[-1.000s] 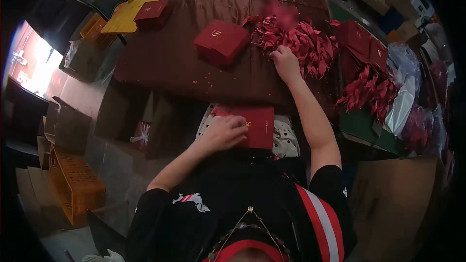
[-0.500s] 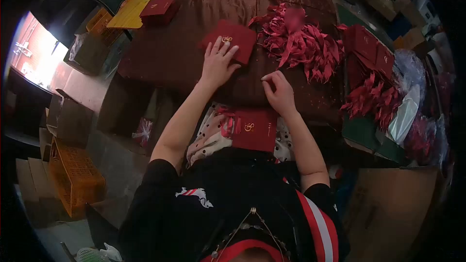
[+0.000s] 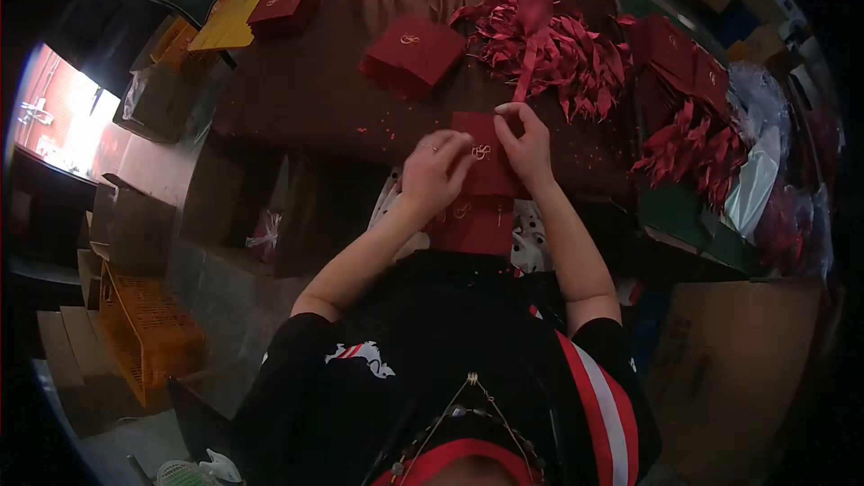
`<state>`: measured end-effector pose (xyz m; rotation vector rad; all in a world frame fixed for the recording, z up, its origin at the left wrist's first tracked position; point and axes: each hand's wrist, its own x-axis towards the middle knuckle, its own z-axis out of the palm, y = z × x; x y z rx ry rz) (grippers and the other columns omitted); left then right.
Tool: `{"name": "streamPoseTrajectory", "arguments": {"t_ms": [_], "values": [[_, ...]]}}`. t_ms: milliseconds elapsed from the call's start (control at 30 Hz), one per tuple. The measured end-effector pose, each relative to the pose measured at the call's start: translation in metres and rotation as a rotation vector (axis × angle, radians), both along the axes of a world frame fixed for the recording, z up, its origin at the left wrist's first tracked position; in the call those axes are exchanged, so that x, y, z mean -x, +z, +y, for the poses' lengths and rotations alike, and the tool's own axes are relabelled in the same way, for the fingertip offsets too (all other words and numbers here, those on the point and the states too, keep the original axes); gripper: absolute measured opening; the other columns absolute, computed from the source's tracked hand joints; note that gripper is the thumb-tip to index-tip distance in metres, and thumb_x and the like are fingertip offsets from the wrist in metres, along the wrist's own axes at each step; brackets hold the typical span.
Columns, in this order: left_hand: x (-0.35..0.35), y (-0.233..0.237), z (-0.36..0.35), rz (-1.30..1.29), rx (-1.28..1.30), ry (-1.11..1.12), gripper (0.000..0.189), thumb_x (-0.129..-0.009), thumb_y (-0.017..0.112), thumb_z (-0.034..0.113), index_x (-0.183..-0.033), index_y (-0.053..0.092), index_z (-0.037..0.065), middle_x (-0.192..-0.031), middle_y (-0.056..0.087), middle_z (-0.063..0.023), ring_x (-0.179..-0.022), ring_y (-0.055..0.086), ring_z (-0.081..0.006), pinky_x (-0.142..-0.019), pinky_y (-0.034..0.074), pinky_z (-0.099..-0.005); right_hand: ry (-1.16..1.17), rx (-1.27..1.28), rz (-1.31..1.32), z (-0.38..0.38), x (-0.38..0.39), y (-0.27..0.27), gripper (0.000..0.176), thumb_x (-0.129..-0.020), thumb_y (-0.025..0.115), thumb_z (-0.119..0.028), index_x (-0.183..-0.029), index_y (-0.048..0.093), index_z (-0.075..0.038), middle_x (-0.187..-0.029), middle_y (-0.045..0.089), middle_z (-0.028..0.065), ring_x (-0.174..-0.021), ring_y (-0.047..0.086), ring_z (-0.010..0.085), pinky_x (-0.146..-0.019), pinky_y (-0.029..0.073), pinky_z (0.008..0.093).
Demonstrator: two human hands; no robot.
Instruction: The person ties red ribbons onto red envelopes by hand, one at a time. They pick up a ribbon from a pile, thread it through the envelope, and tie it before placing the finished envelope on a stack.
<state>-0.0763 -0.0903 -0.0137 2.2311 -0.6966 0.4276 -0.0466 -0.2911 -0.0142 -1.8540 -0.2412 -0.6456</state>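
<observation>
Now my left hand [image 3: 438, 173] and right hand [image 3: 526, 146] both pinch the red card [image 3: 484, 162] by its edges. Just below that card lies a second card [image 3: 472, 227]. Beyond it, the card stack [image 3: 409, 52] and ribbon pile [image 3: 567, 54] on the counter [image 3: 315, 99] look largely unworked.

Your left hand [image 3: 436, 173] and right hand [image 3: 529, 148] both grip a red card [image 3: 481, 157] with a gold emblem. At six o'clock from it, a second card [image 3: 475, 227] rests on your lap. A stack of red cards [image 3: 409, 49] lies at eleven o'clock, and the ribbon pile [image 3: 576, 54] at one o'clock.
</observation>
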Motion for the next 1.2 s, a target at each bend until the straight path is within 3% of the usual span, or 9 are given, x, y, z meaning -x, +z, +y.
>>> {"name": "streamPoseTrajectory", "arguments": {"t_ms": [67,167,367,467,533,733,833,1067,1200], "values": [[-0.016,0.000,0.002,-0.069,-0.093,0.320,0.045,-0.087,0.078,0.035,-0.119,0.070,0.005,-0.121,0.061,-0.0156,-0.111,0.057,-0.0351,-0.098,0.049,-0.0430,0.014,-0.027,0.066,0.002,-0.004,-0.014,0.017,-0.094,0.069,-0.013,-0.104,0.067,0.000,-0.095,0.071,0.0105,-0.086,0.069,0.0201,-0.077,0.054,0.0339],[-0.021,0.004,0.002,0.085,-0.244,0.292,0.053,-0.085,0.079,0.040,-0.122,0.068,0.004,-0.125,0.059,-0.0162,-0.116,0.054,-0.0366,-0.101,0.046,-0.0444,-0.005,-0.021,0.076,0.005,-0.003,-0.010,0.014,-0.095,0.069,-0.011,-0.102,0.069,0.001,-0.094,0.072,0.0083,-0.089,0.067,0.0141,-0.082,0.052,0.0295],[-0.014,-0.012,-0.012,0.078,0.010,0.312,0.053,-0.078,0.086,0.024,-0.123,0.068,0.003,-0.117,0.061,-0.0159,-0.108,0.059,-0.0338,-0.094,0.050,-0.0435,0.005,0.117,0.049,0.009,0.007,-0.008,0.014,-0.093,0.071,-0.012,-0.100,0.069,0.000,-0.093,0.071,0.0117,-0.087,0.070,0.0217,-0.077,0.053,0.0328],[-0.012,-0.009,-0.014,0.257,0.211,0.261,0.048,-0.079,0.085,0.017,-0.122,0.068,0.002,-0.108,0.065,-0.0138,-0.096,0.065,-0.0280,-0.085,0.054,-0.0386,-0.004,0.217,-0.042,0.012,0.004,-0.009,0.012,-0.091,0.072,-0.012,-0.096,0.068,-0.002,-0.093,0.071,0.0123,-0.087,0.070,0.0273,-0.077,0.054,0.0357],[-0.014,-0.012,-0.015,0.361,0.453,0.247,0.045,-0.079,0.083,0.009,-0.120,0.068,0.002,-0.098,0.069,-0.0078,-0.086,0.066,-0.0173,-0.076,0.055,-0.0311,-0.014,0.323,-0.117,0.015,0.005,-0.009,0.011,-0.090,0.073,-0.011,-0.094,0.067,-0.002,-0.092,0.070,0.0116,-0.088,0.069,0.0294,-0.078,0.054,0.0383],[-0.019,-0.022,-0.016,0.482,0.548,0.186,0.041,-0.080,0.082,0.005,-0.119,0.069,0.001,-0.090,0.067,0.0002,-0.083,0.060,-0.0073,-0.074,0.052,-0.0245,0.012,0.446,-0.166,0.019,0.006,0.001,0.010,-0.088,0.071,-0.009,-0.094,0.066,-0.002,-0.091,0.067,0.0113,-0.089,0.066,0.0315,-0.077,0.053,0.0409],[-0.018,-0.024,-0.018,0.427,0.524,0.190,0.043,-0.076,0.081,0.007,-0.118,0.070,0.001,-0.093,0.068,-0.0077,-0.080,0.063,-0.0146,-0.076,0.053,-0.0294,0.011,0.537,-0.184,0.023,0.008,0.005,0.010,-0.088,0.070,-0.008,-0.094,0.065,-0.003,-0.093,0.065,0.0111,-0.089,0.064,0.0319,-0.078,0.053,0.0414],[-0.013,-0.027,-0.020,0.422,0.566,0.175,0.040,-0.082,0.078,0.003,-0.121,0.069,0.001,-0.093,0.067,-0.0020,-0.083,0.060,-0.0095,-0.075,0.052,-0.0257,-0.007,0.636,-0.190,0.025,0.013,0.008,0.010,-0.091,0.068,-0.010,-0.091,0.062,-0.002,-0.091,0.061,0.0122,-0.085,0.062,0.0317,-0.076,0.054,0.0412],[-0.002,-0.017,-0.024,0.185,0.437,0.185,0.039,-0.080,0.074,0.001,-0.119,0.067,0.003,-0.097,0.065,-0.0084,-0.085,0.064,-0.0205,-0.078,0.053,-0.0323,-0.011,0.750,-0.159,0.028,0.017,0.010,0.010,-0.086,0.067,-0.005,-0.094,0.063,-0.002,-0.093,0.062,0.0128,-0.089,0.062,0.0328,-0.078,0.054,0.0421]]}}
